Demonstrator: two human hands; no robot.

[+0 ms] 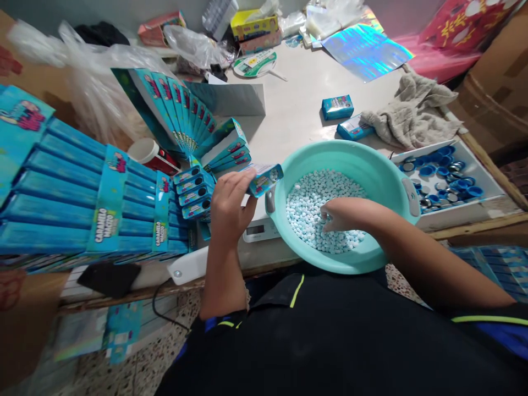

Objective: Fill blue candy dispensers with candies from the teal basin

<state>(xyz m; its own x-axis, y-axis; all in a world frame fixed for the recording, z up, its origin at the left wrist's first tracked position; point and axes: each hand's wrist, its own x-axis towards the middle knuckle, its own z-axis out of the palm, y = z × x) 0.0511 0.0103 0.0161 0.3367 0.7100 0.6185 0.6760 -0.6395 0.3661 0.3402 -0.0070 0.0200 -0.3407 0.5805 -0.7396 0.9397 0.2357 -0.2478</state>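
Note:
A turquoise basin (388,181) holds a heap of small pale blue and white candies (305,203). My right hand (344,213) is down in the candies with its fingers curled inward; what they hold is hidden. At the basin's left rim, my left hand (233,201) grips a small blue box (264,180) between thumb and fingers, tilted, with pale pieces showing at its end. Just left of that hand stand several blue boxes (193,192) with round dark holes. Behind them are flat blue cartons (226,151) and a fan of more cartons (177,104).
Stacked blue boxes (61,192) fill the left side. A white tray (490,187) of blue caps lies right of the basin, near a grey cloth (412,115) and two blue boxes (337,107). A white scale (262,231) sits partly under the basin. A cup (150,157) stands left.

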